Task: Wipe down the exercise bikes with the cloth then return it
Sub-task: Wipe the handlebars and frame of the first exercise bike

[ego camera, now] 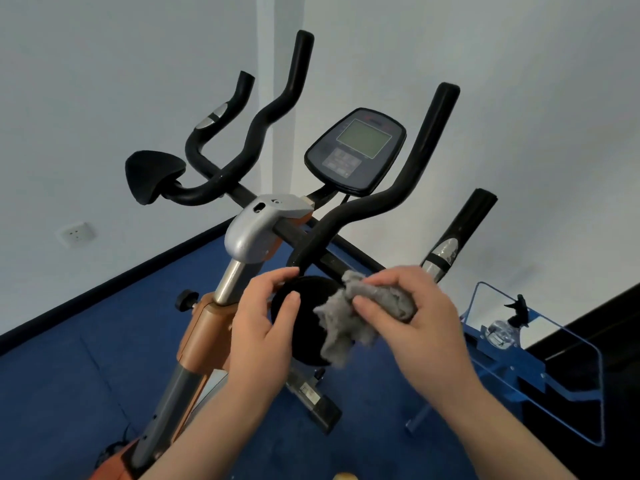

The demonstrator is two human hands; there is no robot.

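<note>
Cloth (360, 317): grey and crumpled, at about 5 o'clock from the middle of the view, bunched under the right hand and spilling down over the black pad.
Socket (77, 233): white wall socket at 9 o'clock, low on the pale wall, just above the dark skirting.
Bike (249, 233): exercise bike with a copper and grey frame, its silver post rising from 7 o'clock toward the middle.
Knob (186, 299): black knob on the frame's left side, just left of the silver post.
Far pad (152, 176): black elbow pad at 10 o'clock, on the left end of the handlebars.
Handlebars (277, 102): black curved bars, reaching up toward 12 o'clock and 1 o'clock.
Left hand (266, 327): fingers and thumb curled round the left rim of the near pad, gripping it.
Near pad (304, 323): round black pad between the two hands, at 6 o'clock from the console.
Console (356, 150): dark panel with a greenish screen, just above the middle, tilted.
Right hand (415, 317): fingers and thumb curled round the cloth, holding it against the right side of the near pad.
Second bike (460, 233): only one black bar with a silver patch shows, at 3 o'clock.
Blue rack (540, 375): blue frame with a clear panel at 4 o'clock.
Spray bottle (502, 330): clear with a black trigger, sitting in the blue rack.
Floor (69, 375): blue carpet.
</note>
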